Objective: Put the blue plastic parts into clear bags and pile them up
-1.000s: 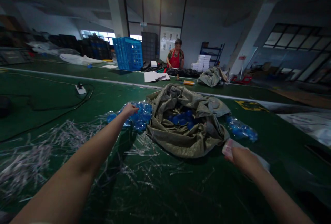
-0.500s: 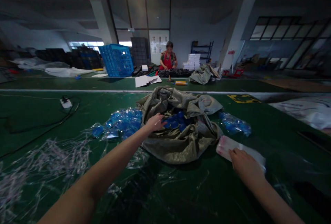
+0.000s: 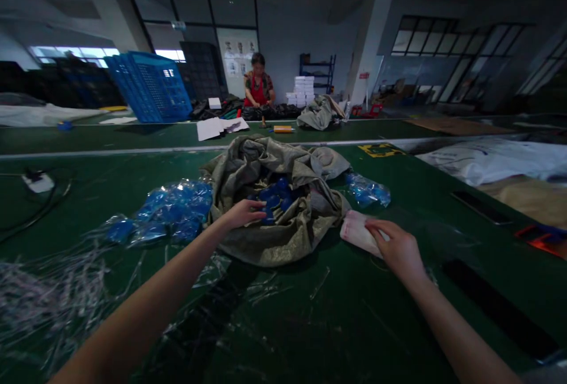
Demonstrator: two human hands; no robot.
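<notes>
Left hand (image 3: 241, 214) reaches over the left side of a crumpled grey-green sack (image 3: 266, 248), fingers extended into its open mouth, tips at the loose blue pieces (image 3: 277, 192) lying inside. Contact there looks likely, but whether a piece is actually gripped cannot be told: the fingertips merge with the blue in dim light. Right hand (image 3: 398, 248) is at the flat stack of clear bags (image 3: 359, 230) on the green table (image 3: 310, 337), just beside the sack's right edge; thumb and forefinger are drawn together in a pinch on the bags, though how many layers are caught does not show. Blue pieces in clear wrapping form a pile (image 3: 175, 207) against the sack's left side, and a smaller wrapped bundle (image 3: 367, 190) lies near its right side. Judged step: picking out a blue piece on the left while separating a bag on the right, both at the pick-up stage; no piece is in a bag at either hand. The next move, in my judgement, calls for a firm pinch on a single piece on the left, and on the right for one layer worked free and its mouth opened. Thin film could cling, so a light rubbing touch seems advisable.
</notes>
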